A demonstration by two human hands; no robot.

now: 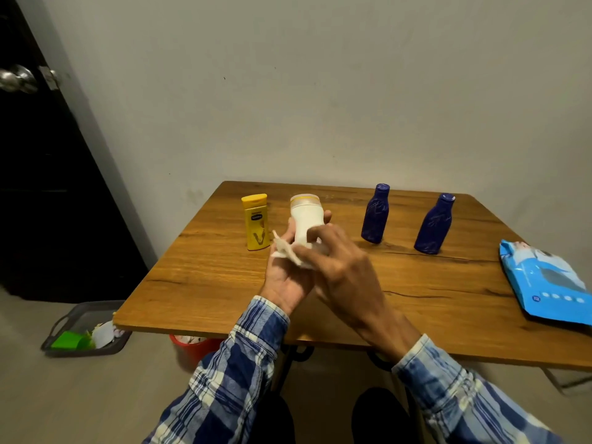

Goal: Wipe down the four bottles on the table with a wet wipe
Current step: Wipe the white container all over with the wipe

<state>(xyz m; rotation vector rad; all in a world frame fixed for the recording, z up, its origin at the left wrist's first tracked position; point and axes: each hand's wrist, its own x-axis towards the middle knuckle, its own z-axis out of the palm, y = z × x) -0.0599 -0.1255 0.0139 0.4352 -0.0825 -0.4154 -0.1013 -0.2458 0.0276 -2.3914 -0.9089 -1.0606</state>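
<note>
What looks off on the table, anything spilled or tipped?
Nothing stands out. The yellow bottle, left blue bottle and right blue bottle all stand on their bases; the blue ones' lean is probably lens distortion. No spill on the table.

Smooth, satin wood-grain surface (208,283). Glossy plastic: yellow bottle (256,225) at 11 o'clock, inner blue bottle (374,216), outer blue bottle (434,225) at 1 o'clock. Matt plastic: white bottle (306,219). Soft crumpled cloth: wet wipe (283,251). Shiny film: wipe pack (544,283) at 3 o'clock.
</note>
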